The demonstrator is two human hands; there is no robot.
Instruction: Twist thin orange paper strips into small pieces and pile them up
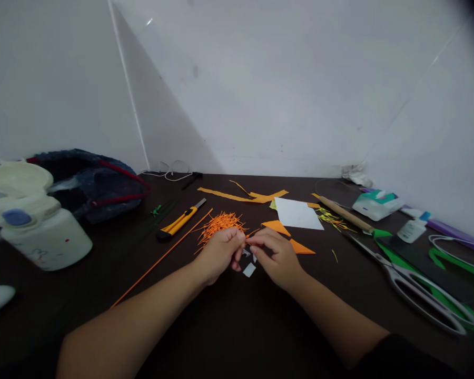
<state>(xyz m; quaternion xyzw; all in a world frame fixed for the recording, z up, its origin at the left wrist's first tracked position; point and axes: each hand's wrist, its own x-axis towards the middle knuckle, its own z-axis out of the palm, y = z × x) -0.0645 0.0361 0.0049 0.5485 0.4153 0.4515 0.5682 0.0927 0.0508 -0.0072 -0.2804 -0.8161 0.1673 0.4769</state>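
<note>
My left hand [223, 253] and my right hand [274, 257] meet near the middle of the dark table, their fingertips almost touching. Between them a small bit of orange paper [248, 238] shows, pinched by the fingers of both hands. Just behind my left hand lies a heap of thin orange paper strips [221, 223]. Small white paper scraps [249, 270] rest on the table below the fingertips. Beyond my right hand are orange paper triangles [276, 227] and a white sheet [298, 213].
A yellow cutter [177, 223] and a long orange stick [164, 256] lie left. A white bottle [43, 231] stands far left before a dark bag [98, 184]. Scissors [411, 284], green strips, a small glue bottle [412, 230] and a tissue pack [377, 205] are right.
</note>
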